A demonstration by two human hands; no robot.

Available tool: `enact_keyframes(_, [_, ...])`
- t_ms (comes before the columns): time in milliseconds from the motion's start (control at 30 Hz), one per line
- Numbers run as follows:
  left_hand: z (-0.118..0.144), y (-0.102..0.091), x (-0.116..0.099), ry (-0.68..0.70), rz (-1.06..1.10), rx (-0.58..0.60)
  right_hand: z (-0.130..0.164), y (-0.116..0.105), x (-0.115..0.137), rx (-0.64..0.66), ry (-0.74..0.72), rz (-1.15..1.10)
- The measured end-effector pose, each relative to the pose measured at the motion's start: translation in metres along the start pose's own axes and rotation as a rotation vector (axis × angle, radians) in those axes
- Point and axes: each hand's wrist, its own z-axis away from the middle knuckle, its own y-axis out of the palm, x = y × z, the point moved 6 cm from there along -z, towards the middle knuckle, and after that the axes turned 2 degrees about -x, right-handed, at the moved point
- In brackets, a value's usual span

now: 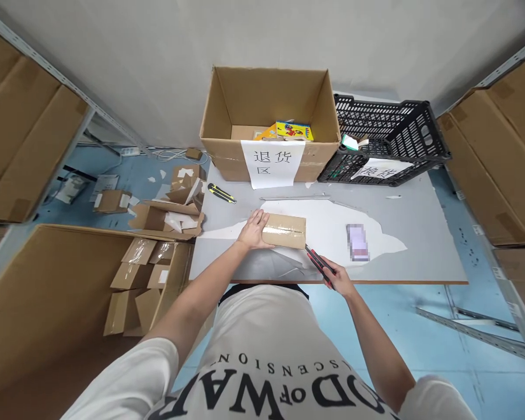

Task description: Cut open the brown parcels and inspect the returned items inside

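Nearest my view is my own white printed T-shirt [262, 361], and past it both bare forearms reach onto the grey worktable [420, 233]. My left hand [254, 229] lies flat, fingers spread, pressing on the left end of the small flat brown cardboard parcel sealed with clear tape [284, 230], which sits near the table's front edge. My right hand [339, 279] is closed around the red-and-black utility knife [318, 261], whose tip points at the parcel's near right corner; I cannot tell whether the blade already touches the tape. The risk I judge from here is the blade line: it points across toward my holding hand, so a slip on slick tape could run it into those fingers. Pressing too deep could also slice whatever is inside the thin parcel. The parcel lies partly on white backing paper [332, 227], so it may slide under a sideways push. A blurred purple-white rectangular object [357, 242] lies just right, a yellow-and-black second knife [221, 193] to the left, and a large open cardboard box with a white label [271, 125] and a black plastic crate [385, 140] stand behind.
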Motion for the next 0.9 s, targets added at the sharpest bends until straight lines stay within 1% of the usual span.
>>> enact_keyframes(167, [-0.002,-0.003,0.0,0.014,0.02,-0.004,0.002,-0.004,0.002,-0.01,-0.025,0.053])
enact_keyframes(300, [-0.002,-0.003,-0.001,0.021,0.022,0.005,0.004,-0.003,0.004,-0.043,-0.022,0.064])
enact_keyframes(400, [-0.002,-0.004,-0.001,0.023,0.034,0.006,0.009,-0.011,0.003,-0.071,-0.012,0.039])
enact_keyframes(533, [-0.003,-0.008,0.004,0.006,0.127,0.011,0.016,-0.03,0.006,-0.171,-0.039,-0.045])
enact_keyframes(600, [-0.005,-0.014,0.013,-0.033,0.219,-0.013,0.015,-0.033,0.011,-0.242,-0.07,-0.116])
enact_keyframes(633, [-0.007,-0.018,0.019,-0.057,0.27,-0.038,0.014,-0.031,0.013,-0.277,-0.085,-0.154])
enact_keyframes(700, [-0.012,-0.027,0.033,-0.118,0.376,-0.095,0.008,-0.019,0.015,-0.343,-0.111,-0.239])
enact_keyframes(767, [-0.015,-0.031,0.051,-0.248,0.519,-0.113,0.001,0.001,0.015,-0.398,-0.122,-0.349])
enact_keyframes(833, [-0.014,-0.03,0.067,-0.41,0.661,-0.075,-0.006,0.024,0.01,-0.416,-0.094,-0.478])
enact_keyframes(900, [-0.011,-0.025,0.076,-0.521,0.761,-0.007,-0.012,0.046,0.005,-0.397,-0.033,-0.578])
